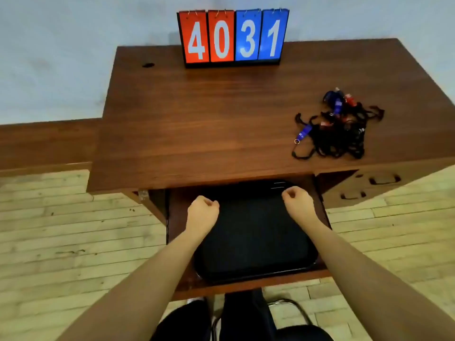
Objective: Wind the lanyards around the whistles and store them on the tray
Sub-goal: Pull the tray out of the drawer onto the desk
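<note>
Desk (197, 124), dark wood. Near its right front corner: a heap of whistles (337, 107), blue and red, tangled in black lanyards (344, 141); one blue whistle (304, 132) with a metal ring lies at the heap's left edge. At the rear edge, centre: flip scoreboard (234, 36) reading 4031. Below the front edge: a pulled-out shelf carrying a black tray (253, 242). Left hand (203, 209) and right hand (296, 199) hang over the tray's far half, fingers curled in loose fists, nothing held, well apart from the whistles.
</note>
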A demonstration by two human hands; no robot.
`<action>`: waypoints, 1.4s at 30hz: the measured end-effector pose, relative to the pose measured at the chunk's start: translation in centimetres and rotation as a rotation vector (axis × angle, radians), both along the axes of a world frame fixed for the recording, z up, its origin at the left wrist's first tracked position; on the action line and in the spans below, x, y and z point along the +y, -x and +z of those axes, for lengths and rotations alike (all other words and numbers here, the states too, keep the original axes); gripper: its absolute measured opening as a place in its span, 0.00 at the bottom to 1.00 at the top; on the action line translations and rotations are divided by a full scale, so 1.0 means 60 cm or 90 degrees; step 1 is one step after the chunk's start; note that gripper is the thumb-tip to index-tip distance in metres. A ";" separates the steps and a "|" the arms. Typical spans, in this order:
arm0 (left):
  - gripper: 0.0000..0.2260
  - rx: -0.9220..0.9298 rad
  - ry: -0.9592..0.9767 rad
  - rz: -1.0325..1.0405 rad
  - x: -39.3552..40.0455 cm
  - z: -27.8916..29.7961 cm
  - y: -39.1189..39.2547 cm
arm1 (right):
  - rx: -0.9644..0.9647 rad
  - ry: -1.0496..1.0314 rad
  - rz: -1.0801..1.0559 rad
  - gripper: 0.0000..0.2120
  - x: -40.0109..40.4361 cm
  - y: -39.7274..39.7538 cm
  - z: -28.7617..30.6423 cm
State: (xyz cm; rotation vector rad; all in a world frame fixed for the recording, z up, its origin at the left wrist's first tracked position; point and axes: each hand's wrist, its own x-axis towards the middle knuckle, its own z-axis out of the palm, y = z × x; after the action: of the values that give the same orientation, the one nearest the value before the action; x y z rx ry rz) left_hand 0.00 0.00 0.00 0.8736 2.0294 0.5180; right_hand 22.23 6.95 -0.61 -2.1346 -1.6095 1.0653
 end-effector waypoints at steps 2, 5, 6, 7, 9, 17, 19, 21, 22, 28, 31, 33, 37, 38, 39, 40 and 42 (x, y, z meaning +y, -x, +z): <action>0.16 0.032 0.049 0.017 -0.009 -0.022 -0.006 | -0.085 0.056 -0.013 0.17 0.002 -0.008 -0.024; 0.29 0.113 0.149 0.006 -0.029 -0.055 -0.011 | -0.146 0.154 -0.040 0.32 -0.005 -0.021 -0.055; 0.32 0.124 0.173 0.003 -0.032 -0.065 -0.013 | -0.152 0.166 -0.046 0.35 -0.007 -0.025 -0.063; 0.34 0.125 0.184 0.004 -0.034 -0.070 -0.012 | -0.152 0.174 -0.053 0.37 -0.007 -0.029 -0.073; 0.36 0.118 0.200 0.009 -0.035 -0.084 -0.013 | -0.145 0.190 -0.063 0.38 -0.006 -0.035 -0.087; 0.37 0.126 0.192 0.006 -0.023 -0.098 -0.011 | -0.181 0.173 -0.072 0.34 0.004 -0.038 -0.101; 0.37 0.128 0.192 0.008 -0.027 -0.095 -0.009 | -0.173 0.166 -0.063 0.32 0.000 -0.043 -0.101; 0.37 0.138 0.178 0.006 -0.034 -0.089 -0.008 | -0.174 0.147 -0.057 0.32 -0.011 -0.046 -0.096; 0.36 0.146 0.168 0.009 -0.035 -0.085 -0.008 | -0.179 0.136 -0.056 0.32 -0.016 -0.046 -0.092; 0.36 0.196 0.109 0.035 -0.038 -0.047 -0.013 | -0.188 0.066 -0.089 0.30 -0.039 -0.036 -0.054; 0.33 0.193 0.099 0.038 -0.050 -0.032 -0.004 | -0.183 0.036 -0.117 0.28 -0.049 -0.032 -0.033; 0.30 0.184 0.081 0.048 -0.060 -0.024 0.000 | -0.176 0.016 -0.137 0.26 -0.054 -0.031 -0.020; 0.32 0.190 0.030 0.057 -0.066 0.001 0.008 | -0.167 -0.037 -0.154 0.25 -0.061 -0.024 0.012; 0.32 0.197 0.018 0.054 -0.063 0.007 0.011 | -0.165 -0.047 -0.150 0.25 -0.061 -0.021 0.020; 0.33 0.204 0.007 0.052 -0.060 0.012 0.015 | -0.166 -0.054 -0.144 0.25 -0.058 -0.018 0.027; 0.34 0.210 -0.004 0.054 -0.054 0.018 0.019 | -0.166 -0.060 -0.137 0.25 -0.053 -0.014 0.034; 0.35 0.227 -0.012 0.060 -0.041 0.027 0.027 | -0.157 -0.058 -0.130 0.26 -0.038 -0.004 0.047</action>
State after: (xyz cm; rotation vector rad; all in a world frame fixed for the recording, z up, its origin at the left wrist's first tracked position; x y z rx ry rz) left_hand -1.64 -2.48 1.64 0.9362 2.4015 0.4578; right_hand 22.47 4.69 2.20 -2.3805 -1.4650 0.6768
